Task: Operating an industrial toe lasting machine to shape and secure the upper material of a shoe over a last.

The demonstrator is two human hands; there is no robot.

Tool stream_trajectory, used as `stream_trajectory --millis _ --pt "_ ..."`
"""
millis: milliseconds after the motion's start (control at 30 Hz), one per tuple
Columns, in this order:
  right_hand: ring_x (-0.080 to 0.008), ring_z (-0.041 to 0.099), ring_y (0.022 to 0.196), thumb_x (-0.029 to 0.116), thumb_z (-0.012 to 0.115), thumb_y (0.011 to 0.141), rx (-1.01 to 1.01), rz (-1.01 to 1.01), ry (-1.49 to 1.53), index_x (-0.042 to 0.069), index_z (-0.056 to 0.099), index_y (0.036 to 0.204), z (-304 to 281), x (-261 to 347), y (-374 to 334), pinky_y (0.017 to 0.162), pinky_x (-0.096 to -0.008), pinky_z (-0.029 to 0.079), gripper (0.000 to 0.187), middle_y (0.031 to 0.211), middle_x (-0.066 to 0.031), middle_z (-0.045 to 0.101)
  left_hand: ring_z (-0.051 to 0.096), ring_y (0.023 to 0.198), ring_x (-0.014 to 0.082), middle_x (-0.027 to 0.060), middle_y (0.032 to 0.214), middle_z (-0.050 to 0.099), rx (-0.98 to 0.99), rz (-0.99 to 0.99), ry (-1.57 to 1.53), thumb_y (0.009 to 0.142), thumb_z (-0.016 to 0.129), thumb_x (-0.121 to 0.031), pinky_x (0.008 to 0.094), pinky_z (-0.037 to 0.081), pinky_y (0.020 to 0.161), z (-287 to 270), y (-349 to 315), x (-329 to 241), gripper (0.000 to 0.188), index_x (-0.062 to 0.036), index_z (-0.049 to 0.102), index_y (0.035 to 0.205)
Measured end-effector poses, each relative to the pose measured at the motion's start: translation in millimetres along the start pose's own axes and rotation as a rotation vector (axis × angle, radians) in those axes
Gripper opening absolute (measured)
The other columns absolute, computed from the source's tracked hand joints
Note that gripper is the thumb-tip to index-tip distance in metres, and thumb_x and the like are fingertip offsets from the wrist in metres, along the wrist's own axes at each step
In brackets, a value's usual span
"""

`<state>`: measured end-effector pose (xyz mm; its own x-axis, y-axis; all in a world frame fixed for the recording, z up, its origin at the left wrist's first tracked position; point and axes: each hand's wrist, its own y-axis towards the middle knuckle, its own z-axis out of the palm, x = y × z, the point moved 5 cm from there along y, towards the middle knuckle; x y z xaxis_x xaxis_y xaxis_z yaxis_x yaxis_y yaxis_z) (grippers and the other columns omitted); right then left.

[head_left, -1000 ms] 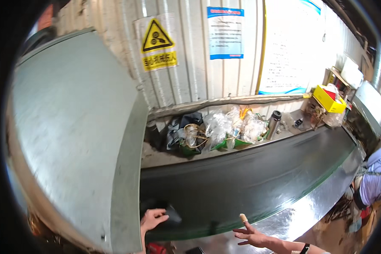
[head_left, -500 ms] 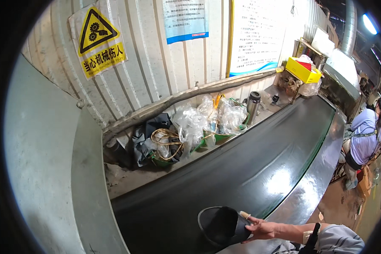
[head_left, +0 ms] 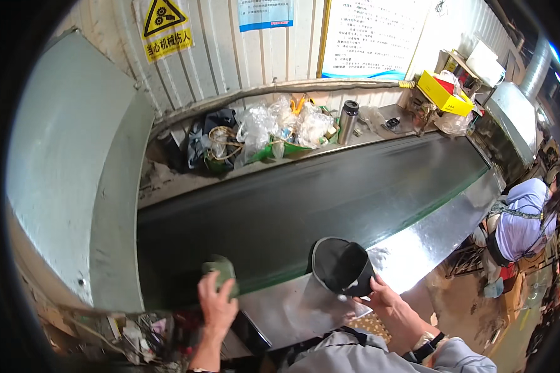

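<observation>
In my right hand (head_left: 386,297) is a black hollow piece (head_left: 325,264), open-topped and curved like a shoe upper. My fingers grip its right rim, and it is over the metal edge beside the belt. A small dark green rounded pad or block (head_left: 225,268) is at the fingertips of my left hand (head_left: 217,304), over the near left part of the black conveyor belt (head_left: 280,205). Its exact kind does not show. Those fingers are bent around it.
A metal ledge (head_left: 292,311) runs along the belt's near side. Behind the belt are plastic bags (head_left: 261,127), a steel thermos (head_left: 348,121) and a yellow box (head_left: 443,93). A grey machine housing (head_left: 68,174) stands at left. A person (head_left: 519,221) sits at far right.
My left hand has come into view with the green pad or block. My right hand still holds the black piece, now raised and turned. The whole view has shifted.
</observation>
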<state>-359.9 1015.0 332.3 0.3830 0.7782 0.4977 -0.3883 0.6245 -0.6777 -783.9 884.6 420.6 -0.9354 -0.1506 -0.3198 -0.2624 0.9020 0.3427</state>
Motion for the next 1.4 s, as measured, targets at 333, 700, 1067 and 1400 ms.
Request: stream_trajectory --millis 333,700,1067,1400 --pt "-0.0335 0.05 0.135 0.034 0.057 0.102 0.126 -0.026 0.103 0.016 0.04 0.15 -25 18 -1 0.105 -0.0643 0.044 0.055 0.145 -0.0113 0.052 0.046 0.121 0.0216 0.0038 0.125 0.053 0.088 0.58 -0.136 0.085 0.065 -0.021 0.0427 0.038 0.106 124 -109 -256 0.035 -0.0293 0.069 0.118" --pt "-0.0205 0.065 0.095 0.018 0.077 0.077 0.663 -1.177 -1.93 0.015 0.072 0.116 -20 -47 -117 0.116 -0.0515 0.038 0.039 0.098 -0.0025 0.069 0.069 0.091 0.0212 0.0108 0.106 0.073 0.491 -1.264 -1.734 0.094 0.072 -0.026 0.0365 0.055 0.085 168 -64 -127 0.036 0.002 0.068 0.117" --pt "-0.0489 0.048 0.126 0.028 0.096 0.065 0.42 -1.103 -1.402 -0.004 0.048 0.136 -9 -55 -28 0.107 -0.0492 0.042 0.091 0.141 -0.0282 0.044 0.068 0.089 0.0396 0.0215 0.092 0.072 -0.051 -0.895 -0.559 0.093 0.069 -0.034 0.0459 0.051 0.083 195 -33 -85 0.033 -0.0021 0.075 0.099" --pt "-0.0526 0.043 0.134 0.022 0.085 0.077 0.657 -0.825 -1.554 -0.008 0.04 0.14 -86 -43 -46 0.116 -0.0524 0.034 0.083 0.14 -0.0347 0.045 0.063 0.113 0.0377 0.0235 0.113 0.067 0.196 -1.044 -0.248 0.073 0.079 -0.056 0.0478 0.049 0.1 182 -61 -185 0.075 -0.0034 0.06 0.124"
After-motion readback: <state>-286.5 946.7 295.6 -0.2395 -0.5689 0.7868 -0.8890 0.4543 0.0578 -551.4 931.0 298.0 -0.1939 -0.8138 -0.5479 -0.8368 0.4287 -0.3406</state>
